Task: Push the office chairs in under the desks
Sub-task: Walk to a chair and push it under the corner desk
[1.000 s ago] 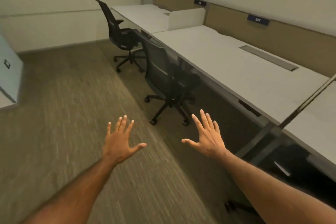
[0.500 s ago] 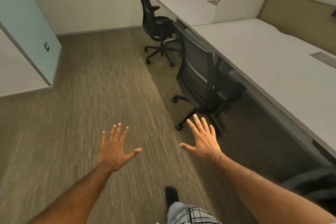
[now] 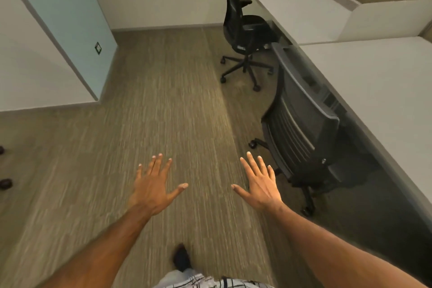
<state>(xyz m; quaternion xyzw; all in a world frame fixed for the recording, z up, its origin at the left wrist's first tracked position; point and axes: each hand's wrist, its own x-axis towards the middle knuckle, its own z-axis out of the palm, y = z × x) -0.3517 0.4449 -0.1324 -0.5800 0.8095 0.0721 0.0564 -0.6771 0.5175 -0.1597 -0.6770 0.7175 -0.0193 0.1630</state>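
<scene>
A dark office chair [image 3: 301, 128] stands close on my right, its backrest toward me and its seat tucked under the near white desk [image 3: 378, 82]. A second black chair [image 3: 240, 23] stands farther back, out from the far desk [image 3: 292, 0], with its wheeled base on the carpet. My left hand [image 3: 153, 184] and my right hand [image 3: 259, 182] are both held out low with fingers spread, holding nothing. The right hand is just left of the near chair, not touching it.
A white divider panel [image 3: 383, 18] separates the two desks. A pale blue-white cabinet [image 3: 60, 18] stands at left with a white surface beside it. Two chair casters [image 3: 5, 183] show at the left edge. My foot [image 3: 181, 258] steps on the carpet.
I have walked forward along the desks. The near chair is now beside my right hand and the far chair looks closer. Both hands stay spread.
</scene>
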